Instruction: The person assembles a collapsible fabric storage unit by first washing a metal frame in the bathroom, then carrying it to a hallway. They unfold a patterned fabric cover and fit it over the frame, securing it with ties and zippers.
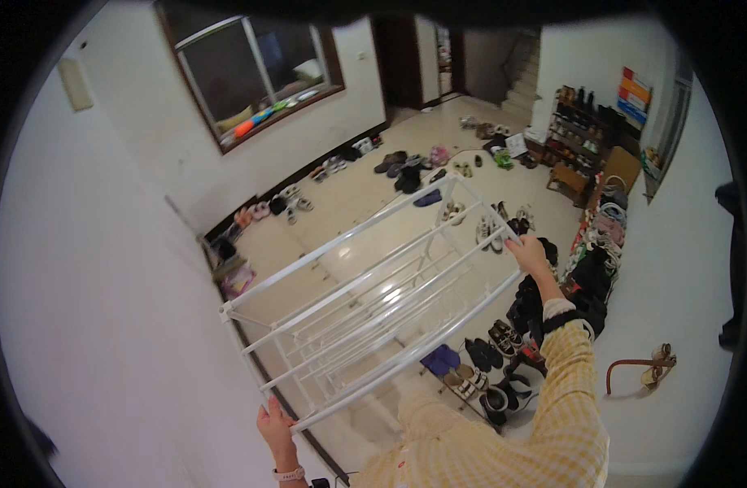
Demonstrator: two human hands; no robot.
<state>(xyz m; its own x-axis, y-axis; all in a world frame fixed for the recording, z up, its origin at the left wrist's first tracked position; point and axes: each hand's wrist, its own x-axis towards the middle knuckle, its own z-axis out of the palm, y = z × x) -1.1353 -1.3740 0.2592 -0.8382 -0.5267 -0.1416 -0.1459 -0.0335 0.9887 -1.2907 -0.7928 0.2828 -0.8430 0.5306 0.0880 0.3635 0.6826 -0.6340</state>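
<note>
While my left hand (277,427) was curled around the near-left corner of the white tubular rack (338,246), my right hand (532,254) was closed on its right end rail. Rack sat tilted right in front of me, between both hands, over the pale floor (333,215). Lower bars overlapped, so I couldn't really tell whether it touched down. Purple slippers (440,359) were near its near rail; loaded shoe shelf (575,134) stood well apart, far right.
</note>
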